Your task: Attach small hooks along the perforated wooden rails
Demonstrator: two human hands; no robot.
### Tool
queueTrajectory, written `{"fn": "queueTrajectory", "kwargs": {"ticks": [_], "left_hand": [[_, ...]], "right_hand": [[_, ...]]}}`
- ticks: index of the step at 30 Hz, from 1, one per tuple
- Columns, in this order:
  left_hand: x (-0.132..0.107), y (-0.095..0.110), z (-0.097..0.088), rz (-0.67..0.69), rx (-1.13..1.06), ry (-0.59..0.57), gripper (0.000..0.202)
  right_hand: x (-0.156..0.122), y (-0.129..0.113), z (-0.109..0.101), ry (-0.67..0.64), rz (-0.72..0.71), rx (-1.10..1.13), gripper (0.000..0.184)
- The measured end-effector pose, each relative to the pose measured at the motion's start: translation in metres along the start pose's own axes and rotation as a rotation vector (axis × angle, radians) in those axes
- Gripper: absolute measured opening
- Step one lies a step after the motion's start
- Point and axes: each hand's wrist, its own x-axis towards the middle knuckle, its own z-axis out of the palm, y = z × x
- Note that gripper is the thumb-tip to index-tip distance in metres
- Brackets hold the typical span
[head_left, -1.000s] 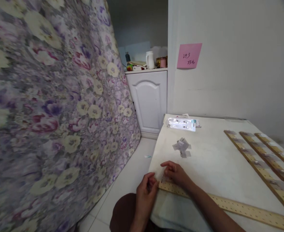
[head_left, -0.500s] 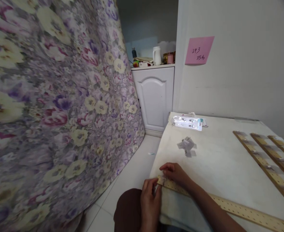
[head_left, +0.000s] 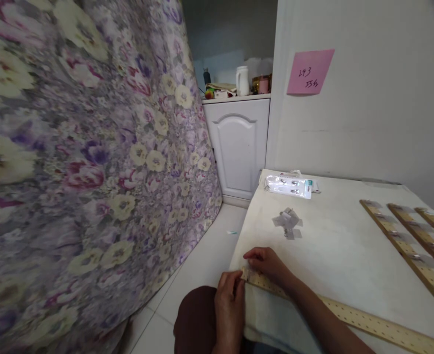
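A long perforated wooden strip (head_left: 353,317) lies along the near edge of the white table (head_left: 335,246). My left hand (head_left: 231,297) pinches its left end from below the table's corner, fingers closed. My right hand (head_left: 266,263) rests on top of the same end, fingers curled and pressing a small clear piece against it. What that piece is I cannot make out.
A small pile of clear packets (head_left: 287,221) lies beyond my hands, and a blister pack (head_left: 290,186) sits at the table's far corner. Three more perforated strips (head_left: 409,236) lie at the right. A floral cloth (head_left: 91,162) hangs at the left; a white cabinet (head_left: 239,142) stands behind.
My left hand has come in to the strip's end and closed on it. The view has shifted a little to the left; my right hand stays on the strip.
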Motion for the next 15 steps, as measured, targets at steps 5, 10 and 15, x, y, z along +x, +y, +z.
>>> {"fn": "queueTrajectory", "kwargs": {"ticks": [5,10,15], "left_hand": [[0.0006,0.0017,-0.0008,-0.002,0.003,0.002,0.016],[0.0000,-0.0006,-0.0007,0.013,0.000,-0.005,0.016],[0.0008,-0.0015,0.0002,0.024,-0.003,0.000,0.017]], "right_hand": [[0.0019,0.0029,0.0012,0.006,-0.012,-0.021,0.025],[0.0033,0.0053,0.0015,0.016,-0.017,-0.041,0.026],[0.0018,0.0019,0.0011,0.013,-0.013,-0.038,0.026]]}}
